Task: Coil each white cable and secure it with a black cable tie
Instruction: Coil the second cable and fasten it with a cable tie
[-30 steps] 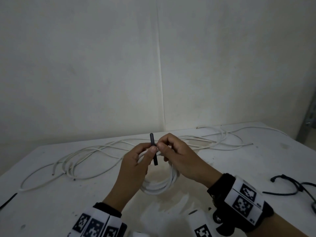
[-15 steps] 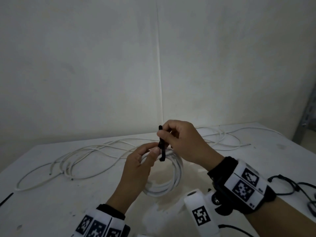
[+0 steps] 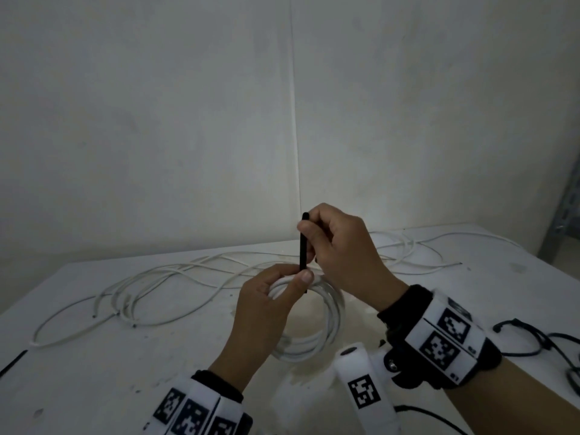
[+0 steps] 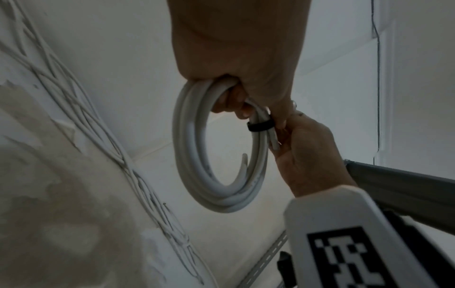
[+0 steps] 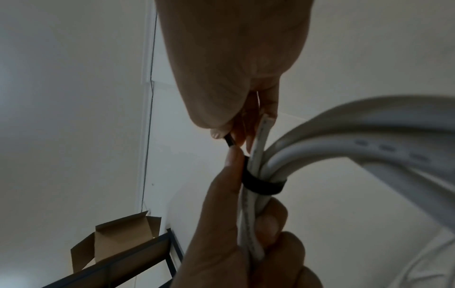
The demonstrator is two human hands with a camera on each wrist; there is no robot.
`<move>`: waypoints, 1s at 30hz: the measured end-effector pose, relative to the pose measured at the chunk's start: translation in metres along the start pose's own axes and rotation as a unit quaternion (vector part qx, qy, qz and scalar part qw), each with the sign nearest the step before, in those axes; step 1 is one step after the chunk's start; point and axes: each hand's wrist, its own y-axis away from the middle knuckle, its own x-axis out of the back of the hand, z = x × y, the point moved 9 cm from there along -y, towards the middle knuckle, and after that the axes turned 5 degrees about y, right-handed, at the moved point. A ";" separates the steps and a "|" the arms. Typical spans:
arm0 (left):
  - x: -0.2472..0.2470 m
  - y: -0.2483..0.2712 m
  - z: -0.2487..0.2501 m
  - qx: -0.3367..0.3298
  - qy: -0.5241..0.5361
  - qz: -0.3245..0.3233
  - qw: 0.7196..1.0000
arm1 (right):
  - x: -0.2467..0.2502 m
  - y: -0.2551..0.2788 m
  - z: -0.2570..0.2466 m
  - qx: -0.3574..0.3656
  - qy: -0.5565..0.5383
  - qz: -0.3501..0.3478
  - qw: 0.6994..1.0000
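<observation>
Coiled cable: a white round plastic cable wound into a small coil (image 3: 309, 331), held up above the white table (image 3: 94, 381) in front of the person; the strands lie bunched side by side at the top of the coil.
Cable tie: a thin black strip cable tie (image 3: 303, 243) is looped once around the bunched strands; the loop shows as a dark band in both wrist views (image 4: 260, 125) (image 5: 263, 185), and its free tail stands upright above the coil.
Left hand: the left hand (image 3: 266, 312) grasps the coil, fingers curled around the strands just beside the band, thumb pressed at the foot of the tail.
Right hand: the right hand (image 3: 342, 249) pinches the upright tail between thumb and fingertips, above the left hand.
Loose cables: long white loose cables (image 3: 150, 287) sprawl in tangled curves across the far side of the table, from left to right behind the hands.
Black cords: thin black cords (image 3: 533, 337) lie on the table at the right edge.
Wristbands: white wristbands with black square markers (image 3: 445, 337) sit on both wrists.
Cardboard box: an open brown cardboard box (image 5: 115, 243) sits on a dark metal frame, seen in the right wrist view.
</observation>
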 end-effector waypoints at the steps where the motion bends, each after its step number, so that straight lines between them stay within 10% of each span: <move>1: 0.000 0.000 -0.001 -0.001 -0.001 0.003 1.000 | 0.000 -0.002 0.001 -0.012 -0.005 0.002 1.000; 9: 0.002 -0.002 0.000 0.010 0.018 0.026 0.999 | -0.023 0.004 0.008 -0.086 -0.062 -0.113 0.988; 24: 0.013 -0.008 0.012 -0.028 -0.032 0.005 0.999 | -0.017 0.002 0.004 -0.067 -0.082 0.018 0.994; 30: 0.046 -0.010 0.005 -0.011 -0.023 0.071 0.997 | -0.047 0.018 0.025 -0.123 -0.085 -0.144 0.978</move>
